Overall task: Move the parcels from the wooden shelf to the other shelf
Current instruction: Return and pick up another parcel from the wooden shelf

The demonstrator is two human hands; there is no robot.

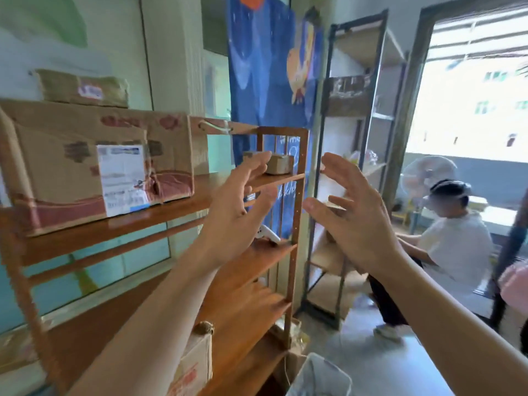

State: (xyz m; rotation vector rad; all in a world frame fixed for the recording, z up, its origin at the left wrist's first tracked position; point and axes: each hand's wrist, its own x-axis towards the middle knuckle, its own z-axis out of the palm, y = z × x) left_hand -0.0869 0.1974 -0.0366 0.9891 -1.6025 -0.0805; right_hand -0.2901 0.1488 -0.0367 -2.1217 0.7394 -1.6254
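Note:
The wooden shelf [177,212] fills the left and centre. A large cardboard parcel [71,172] with a white label stands on its upper board, a flatter parcel [83,88] on top of it. At the board's right end sits a small brown parcel [281,164]. My left hand [237,207] is raised with fingers spread, fingertips just left of the small parcel, holding nothing. My right hand [351,218] is open too, to the right of the wooden shelf's post. Behind stands the metal-framed shelf [357,115], with a box on one level.
A white object [267,234] lies on a lower wooden board. Another carton [194,364] and a white bag [317,378] sit low in front. A seated person in a white shirt [454,247] and a fan [428,175] are on the right by a bright window.

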